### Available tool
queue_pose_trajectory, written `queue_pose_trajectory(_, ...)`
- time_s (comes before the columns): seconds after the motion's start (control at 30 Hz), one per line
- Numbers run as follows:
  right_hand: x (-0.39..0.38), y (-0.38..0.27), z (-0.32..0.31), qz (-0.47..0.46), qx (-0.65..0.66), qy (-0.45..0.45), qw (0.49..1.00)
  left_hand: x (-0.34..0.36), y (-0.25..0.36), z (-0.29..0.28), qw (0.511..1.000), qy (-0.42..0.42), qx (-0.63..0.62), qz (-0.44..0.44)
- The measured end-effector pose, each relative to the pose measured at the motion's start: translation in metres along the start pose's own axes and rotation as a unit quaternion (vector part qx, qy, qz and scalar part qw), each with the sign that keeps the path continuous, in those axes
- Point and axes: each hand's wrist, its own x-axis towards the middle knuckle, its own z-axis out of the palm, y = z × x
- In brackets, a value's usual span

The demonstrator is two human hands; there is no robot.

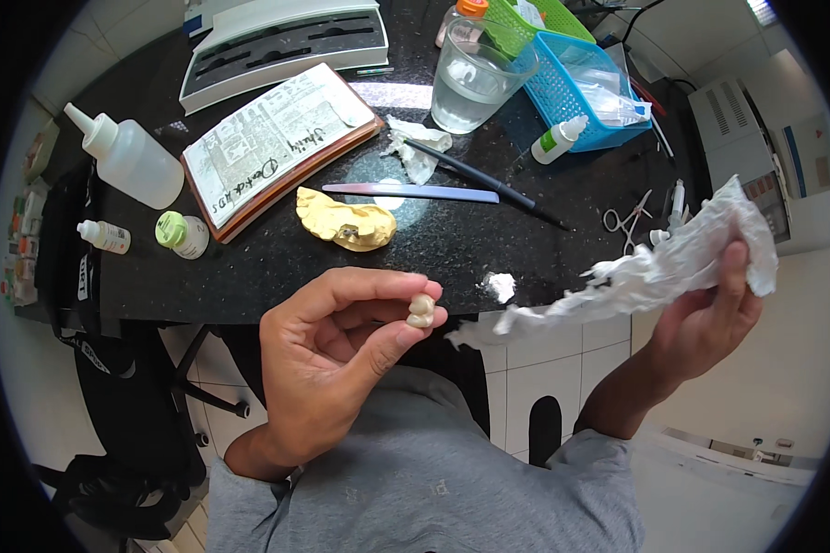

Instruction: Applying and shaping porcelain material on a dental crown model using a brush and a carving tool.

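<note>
Between thumb and fingertips my left hand [327, 346] pinches a small cream-coloured dental crown [420, 311], held up just off the table's near edge. My right hand [705, 318] grips a crumpled strip of white tissue [646, 253], which trails left toward the table edge. Behind my left hand lies a yellow plaster dental model [346, 221]. A flat blue-purple nail file [415, 192] lies just beyond it, and a slim black-handled brush or tool [489, 184] slants across the table. A little heap of white powder [500, 287] sits near the front edge, between my hands.
Left on the black tabletop [249, 286] are a squeeze bottle [134, 161], two small bottles and a brown-edged notebook [277, 147]. At the back stand an open white case [286, 55], a glass of water [475, 88] and a blue basket [581, 92]. Scissors [629, 221] lie right.
</note>
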Motion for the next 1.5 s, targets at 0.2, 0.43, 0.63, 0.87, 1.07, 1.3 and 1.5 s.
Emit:
queue_pose_trajectory(0.2, 0.091, 0.018, -0.054, 0.080, -0.084, 0.060, 0.991, 0.005, -0.001, -0.006, 0.999, 0.013, 0.028, 0.039)
queue_pose_trajectory(0.43, 0.168, 0.064, -0.085, 0.109, -0.124, -0.022, 0.986, -0.001, 0.005, -0.021, 0.988, 0.085, 0.104, 0.077)
queue_pose_trajectory(0.63, 0.209, 0.078, -0.117, 0.103, -0.311, -0.012, 0.945, -0.001, 0.005, -0.032, 0.982, 0.109, 0.136, 0.077)
queue_pose_trajectory(0.87, 0.132, 0.067, -0.061, -0.111, -0.536, -0.023, 0.836, -0.001, 0.007, -0.029, 0.978, 0.129, 0.140, 0.080)
queue_pose_trajectory(1.07, 0.068, 0.021, -0.001, -0.074, -0.389, -0.203, 0.896, 0.001, 0.007, -0.029, 0.982, 0.119, 0.121, 0.082)
queue_pose_trajectory(1.3, 0.161, 0.046, -0.045, -0.006, -0.426, -0.121, 0.897, -0.011, 0.008, -0.039, 0.975, 0.147, 0.139, 0.095)
queue_pose_trajectory(1.5, 0.219, 0.191, -0.098, -0.086, -0.587, -0.362, 0.719, -0.010, 0.003, -0.036, 0.980, 0.153, 0.081, 0.097)
